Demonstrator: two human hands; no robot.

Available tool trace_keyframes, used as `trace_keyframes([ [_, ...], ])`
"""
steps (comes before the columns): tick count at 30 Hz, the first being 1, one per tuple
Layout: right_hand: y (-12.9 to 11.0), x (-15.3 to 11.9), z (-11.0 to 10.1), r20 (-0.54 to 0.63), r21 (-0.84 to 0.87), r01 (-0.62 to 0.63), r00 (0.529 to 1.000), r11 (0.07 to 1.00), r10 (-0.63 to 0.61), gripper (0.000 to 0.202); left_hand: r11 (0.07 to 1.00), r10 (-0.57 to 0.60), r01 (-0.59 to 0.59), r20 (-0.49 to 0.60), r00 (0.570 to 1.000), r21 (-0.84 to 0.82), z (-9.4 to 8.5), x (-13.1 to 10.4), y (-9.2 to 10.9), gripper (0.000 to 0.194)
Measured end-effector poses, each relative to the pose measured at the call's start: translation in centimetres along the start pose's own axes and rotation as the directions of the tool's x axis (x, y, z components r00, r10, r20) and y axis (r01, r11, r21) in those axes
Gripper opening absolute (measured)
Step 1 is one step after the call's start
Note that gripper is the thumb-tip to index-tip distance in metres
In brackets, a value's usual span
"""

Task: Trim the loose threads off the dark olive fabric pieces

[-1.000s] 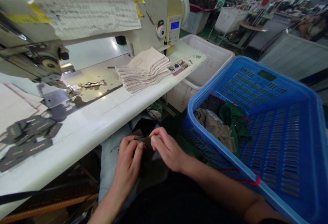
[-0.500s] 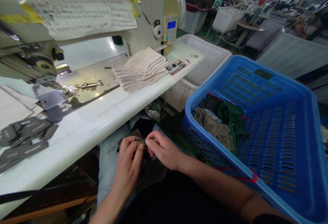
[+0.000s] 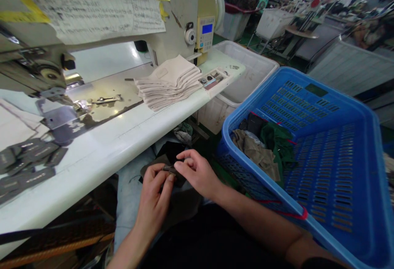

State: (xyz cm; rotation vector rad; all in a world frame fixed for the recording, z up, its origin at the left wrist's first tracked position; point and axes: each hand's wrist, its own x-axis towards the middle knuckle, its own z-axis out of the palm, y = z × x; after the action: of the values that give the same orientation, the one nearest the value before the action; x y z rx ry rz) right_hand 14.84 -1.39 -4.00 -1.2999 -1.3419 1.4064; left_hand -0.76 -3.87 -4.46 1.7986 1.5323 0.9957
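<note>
Both hands work in my lap, below the front edge of the white sewing table [image 3: 101, 150]. My left hand [image 3: 154, 197] pinches a small dark fabric piece [image 3: 170, 169] between thumb and fingers. My right hand [image 3: 197, 172] meets it from the right, fingertips closed on the same piece. More dark cloth [image 3: 170, 151] lies on my lap beneath them. The sewing machine [image 3: 101, 10] stands on the table above, with its presser foot [image 3: 58, 94] at the left.
A stack of beige fabric pieces [image 3: 169, 82] lies on the table beside the machine. Several dark labels [image 3: 27, 162] sit at the left. A blue plastic basket [image 3: 308, 146] with cloth stands at my right, a white bin [image 3: 246, 72] behind it.
My hands have stayed together on the dark piece and shifted slightly up and left. The right fingers have loosened and spread a little.
</note>
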Motion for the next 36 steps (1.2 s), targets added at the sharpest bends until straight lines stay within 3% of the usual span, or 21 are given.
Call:
trace_keyframes([
  [2,-0.1,0.0,-0.2,0.033,-0.229,0.106,0.994,0.968,-0.101,0.012,1.0,-0.006,0.006,0.011,1.0,-0.006,-0.1,0.0,0.0,0.027],
  [4,-0.2,-0.1,-0.3,0.127,-0.408,0.256,0.967,0.877,-0.223,0.006,0.998,-0.04,0.042,0.059,0.997,-0.038,-0.5,0.2,-0.1,0.029],
  [6,-0.1,-0.3,-0.3,0.214,-0.462,0.386,0.922,0.798,-0.323,0.007,0.992,-0.081,0.093,0.133,0.988,-0.086,-0.9,0.5,-0.1,0.032],
  [8,-0.1,-0.5,-0.1,0.222,-0.421,0.424,0.905,0.802,-0.362,0.006,0.982,-0.1,0.127,0.19,0.977,-0.138,-1.3,0.8,-0.1,0.033],
  [10,-0.1,-0.6,0.2,0.145,-0.266,0.334,0.941,0.904,-0.305,0.01,0.972,-0.094,0.134,0.202,0.975,-0.194,-1.4,0.9,0.1,0.03],
  [12,-0.3,-0.5,0.5,0.067,0.022,0.122,0.99,0.992,-0.123,0.016,0.959,-0.085,0.131,0.183,0.979,-0.252,-1.4,0.9,0.3,0.029],
  [13,-0.4,-0.5,0.7,0.065,0.184,-0.008,0.998,0.983,-0.004,0.02,0.952,-0.086,0.13,0.168,0.982,-0.278,-1.3,0.9,0.3,0.03],
  [15,-0.4,-0.3,1.0,0.13,0.424,-0.225,0.974,0.877,0.187,0.028,0.941,-0.096,0.135,0.138,0.986,-0.309,-1.0,0.8,0.3,0.031],
  [17,-0.2,0.0,1.1,0.202,0.48,-0.333,0.942,0.812,0.266,0.032,0.95,-0.106,0.131,0.103,0.989,-0.283,-0.8,0.6,0.1,0.031],
  [19,0.0,0.1,1.0,0.145,0.403,-0.28,0.959,0.871,0.242,0.031,0.975,-0.098,0.108,0.06,0.993,-0.193,-0.6,0.5,-0.2,0.03],
  [22,0.2,-0.2,0.5,0.005,0.177,-0.061,0.998,0.982,0.061,0.026,0.998,-0.059,0.059,-0.003,0.998,-0.034,-0.5,0.4,-0.5,0.028],
  [24,0.2,-0.6,0.2,0.071,0.051,0.01,0.997,0.999,-0.013,0.021,0.999,-0.036,0.036,-0.02,0.999,0.021,-0.6,0.4,-0.5,0.027],
  [27,0.0,-0.8,0.1,0.196,-0.051,-0.027,0.98,0.998,0.036,0.02,0.999,-0.01,0.011,-0.023,1.0,0.048,-0.7,0.4,-0.3,0.027],
  [36,0.2,-0.3,0.4,0.192,0.052,-0.093,0.978,0.994,0.082,0.022,0.998,0.014,-0.015,0.021,1.0,0.066,-0.8,0.4,0.1,0.027],
])
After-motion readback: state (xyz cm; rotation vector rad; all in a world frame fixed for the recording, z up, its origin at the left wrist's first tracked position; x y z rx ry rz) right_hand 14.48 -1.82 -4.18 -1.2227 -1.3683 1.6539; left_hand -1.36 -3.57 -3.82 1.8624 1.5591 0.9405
